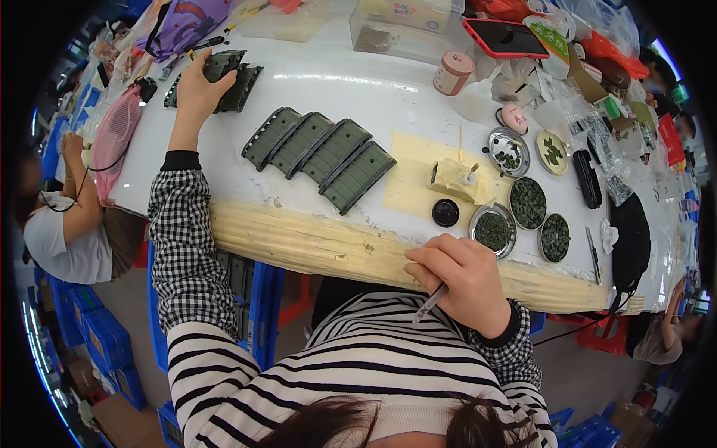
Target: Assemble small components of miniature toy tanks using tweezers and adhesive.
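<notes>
At the far left of the table my left hand (197,91) grips a dark green curved panel (237,91) in a small row of such panels, thumb toward its right side; the fingertips are partly hidden. Several more green curved panels (317,153) lie overlapping in a slanted row, with dark strips along their edges. Over the front edge, my right hand (470,280) is closed round a slim pen-like tool (429,305) that points down toward my lap. Its exact kind is unclear.
Right of the panels, round dishes of small dark green pieces (529,201) surround a masking-tape-covered block (461,181) and a black round cap (446,213). A phone (506,37), pink jar (453,72) and clear box (407,30) stand farther back. Padded yellowish tape (314,239) covers the front edge.
</notes>
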Available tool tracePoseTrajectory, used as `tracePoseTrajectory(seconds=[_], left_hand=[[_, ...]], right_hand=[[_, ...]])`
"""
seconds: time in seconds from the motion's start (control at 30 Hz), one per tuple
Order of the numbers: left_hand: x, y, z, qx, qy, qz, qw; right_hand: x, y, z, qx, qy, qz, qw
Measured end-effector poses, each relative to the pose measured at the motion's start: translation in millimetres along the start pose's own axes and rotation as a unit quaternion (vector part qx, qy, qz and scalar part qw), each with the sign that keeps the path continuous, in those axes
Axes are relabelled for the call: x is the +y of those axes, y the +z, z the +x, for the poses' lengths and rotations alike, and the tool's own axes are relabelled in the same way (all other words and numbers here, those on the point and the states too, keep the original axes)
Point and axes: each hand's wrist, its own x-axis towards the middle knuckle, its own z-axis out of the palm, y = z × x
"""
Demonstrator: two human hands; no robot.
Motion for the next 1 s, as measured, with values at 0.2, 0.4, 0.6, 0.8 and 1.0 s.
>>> tracePoseTrajectory(seconds=[0.2, 0.4, 0.6, 0.8, 1.0], left_hand=[[120, -72, -73, -0.185, 0.031, -0.270, 0.945], [199, -66, -161, -0.387, 0.205, -0.276, 0.855], [212, -41, -179, -0.375, 0.206, -0.238, 0.872], [217, -38, -177, -0.315, 0.175, -0.192, 0.913], [209, -32, -168, -0.285, 0.130, -0.212, 0.926]], right_hand=[[9, -12, -5, 0.044, 0.033, 0.001, 0.998], [4, -19, 1, 0.079, 0.037, 0.010, 0.996], [5, -18, -6, 0.073, 0.045, 0.004, 0.996], [8, -14, -10, 0.078, 0.043, 0.013, 0.996], [4, -12, -8, 0.064, 0.042, 0.017, 0.997]])
